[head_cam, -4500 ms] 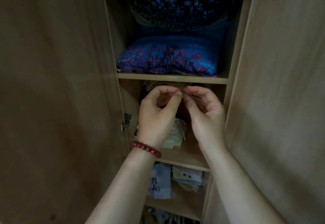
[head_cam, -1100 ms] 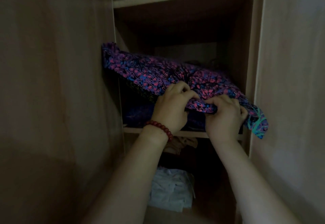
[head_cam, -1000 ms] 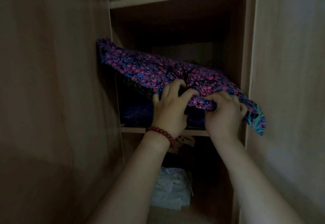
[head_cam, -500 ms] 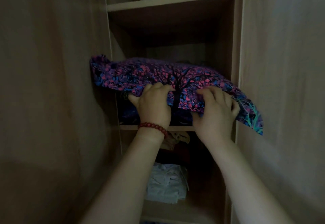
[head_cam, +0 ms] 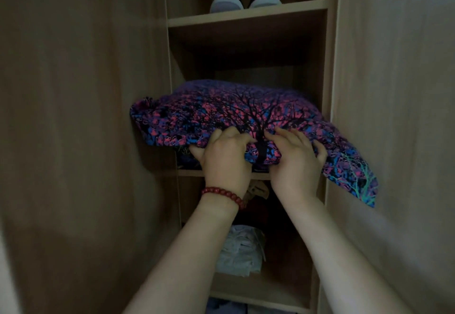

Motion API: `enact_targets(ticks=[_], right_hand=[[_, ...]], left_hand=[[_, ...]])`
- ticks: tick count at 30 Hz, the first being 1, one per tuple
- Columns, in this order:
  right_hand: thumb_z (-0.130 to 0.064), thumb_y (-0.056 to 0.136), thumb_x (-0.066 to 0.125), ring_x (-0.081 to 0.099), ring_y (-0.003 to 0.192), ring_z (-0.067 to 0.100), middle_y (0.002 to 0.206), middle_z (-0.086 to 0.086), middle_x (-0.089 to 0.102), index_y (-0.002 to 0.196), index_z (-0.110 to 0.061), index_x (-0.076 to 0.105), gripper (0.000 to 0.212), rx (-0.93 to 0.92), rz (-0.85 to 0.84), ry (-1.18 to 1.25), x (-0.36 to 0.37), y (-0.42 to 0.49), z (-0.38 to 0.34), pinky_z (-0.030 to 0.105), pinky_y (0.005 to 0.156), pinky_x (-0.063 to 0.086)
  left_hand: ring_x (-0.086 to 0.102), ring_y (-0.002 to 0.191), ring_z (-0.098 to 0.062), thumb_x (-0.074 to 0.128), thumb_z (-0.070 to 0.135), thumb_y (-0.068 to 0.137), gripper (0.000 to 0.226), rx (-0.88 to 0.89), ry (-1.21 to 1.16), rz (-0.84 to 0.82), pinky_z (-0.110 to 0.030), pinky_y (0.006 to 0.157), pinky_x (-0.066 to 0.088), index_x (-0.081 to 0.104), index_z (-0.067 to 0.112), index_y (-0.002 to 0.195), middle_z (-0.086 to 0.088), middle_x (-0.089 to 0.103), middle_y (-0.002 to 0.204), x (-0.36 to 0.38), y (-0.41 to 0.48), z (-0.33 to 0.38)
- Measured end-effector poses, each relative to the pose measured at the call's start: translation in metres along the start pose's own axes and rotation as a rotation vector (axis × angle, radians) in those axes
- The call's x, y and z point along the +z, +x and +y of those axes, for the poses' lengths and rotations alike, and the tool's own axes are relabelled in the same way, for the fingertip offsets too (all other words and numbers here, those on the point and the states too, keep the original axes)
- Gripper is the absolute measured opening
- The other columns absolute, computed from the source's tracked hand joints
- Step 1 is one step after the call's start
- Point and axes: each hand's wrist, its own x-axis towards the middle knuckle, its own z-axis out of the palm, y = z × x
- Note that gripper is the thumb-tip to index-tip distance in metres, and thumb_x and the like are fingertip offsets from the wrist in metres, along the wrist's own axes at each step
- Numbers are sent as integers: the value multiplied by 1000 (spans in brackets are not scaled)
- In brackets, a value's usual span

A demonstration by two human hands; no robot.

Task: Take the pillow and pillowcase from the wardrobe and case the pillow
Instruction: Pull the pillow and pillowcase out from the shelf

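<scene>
at the open wardrobe (head_cam: 248,15), the left hand (head_cam: 225,159) and right hand (head_cam: 294,163) both grip the tree-print pillow's (head_cam: 236,114) front edge, fingers curled closed; no readable writing shows.

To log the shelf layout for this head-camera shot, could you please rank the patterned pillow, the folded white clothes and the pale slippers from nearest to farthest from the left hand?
1. The purple-pink tree-print pillow: gripped by the left hand, middle shelf.
2. The folded white clothes: a lower shelf, below the wrist.
3. The pair of pale slippers: top shelf, well above.
</scene>
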Motion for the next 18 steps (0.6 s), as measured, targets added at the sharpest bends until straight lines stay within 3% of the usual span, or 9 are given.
enact_targets(ticks=[2, 4, 5, 7, 13, 18], right_hand=[[5, 64, 62, 51, 116, 26, 121, 0, 64, 112, -23, 65, 56, 10, 7, 35, -10, -1, 0, 42, 95, 25], [6, 65, 61, 51, 110, 27, 117, -1, 65, 110, -21, 66, 53, 12, 4, 68, -23, -2, 0, 40, 88, 27], [6, 65, 60, 51, 109, 27, 116, -1, 65, 110, -21, 66, 52, 9, -3, 77, -30, -3, 1, 39, 86, 27], [6, 66, 60, 49, 108, 26, 115, -2, 64, 111, -21, 65, 52, 1, -20, 84, -43, -6, 3, 37, 83, 26], [6, 70, 60, 47, 109, 22, 117, -6, 63, 111, -24, 65, 52, -28, -60, 102, -86, -17, 7, 33, 81, 21], [6, 67, 63, 48, 107, 22, 113, -7, 64, 106, -24, 67, 50, -31, -49, 123, -117, -32, 5, 35, 81, 24]], left_hand=[[39, 114, -20, 68, 1, 64, 45, 16, 37, 12, -42, 84, 21, 59, 28, 99, 2, 51, 113, -5, -3, 9], [19, 137, -21, 73, 8, 66, 62, 28, 93, -41, -61, 97, 26, 47, 29, 118, -2, 32, 143, -10, -5, 19], [4, 143, -21, 74, 11, 68, 76, 32, 143, -90, -71, 99, 20, 36, 31, 132, -2, 17, 153, -13, -7, 24], [-7, 145, -20, 72, 14, 75, 91, 23, 227, -156, -75, 99, 13, 17, 38, 143, 0, 6, 158, -18, -8, 31], [11, 143, -17, 59, 16, 87, 68, -95, 239, -113, -74, 101, 9, 27, 44, 139, 3, 25, 153, -42, -29, 62], [21, 139, -19, 58, 9, 85, 67, -117, 235, -28, -75, 100, 5, 34, 44, 136, 3, 36, 148, -67, -54, 85]])
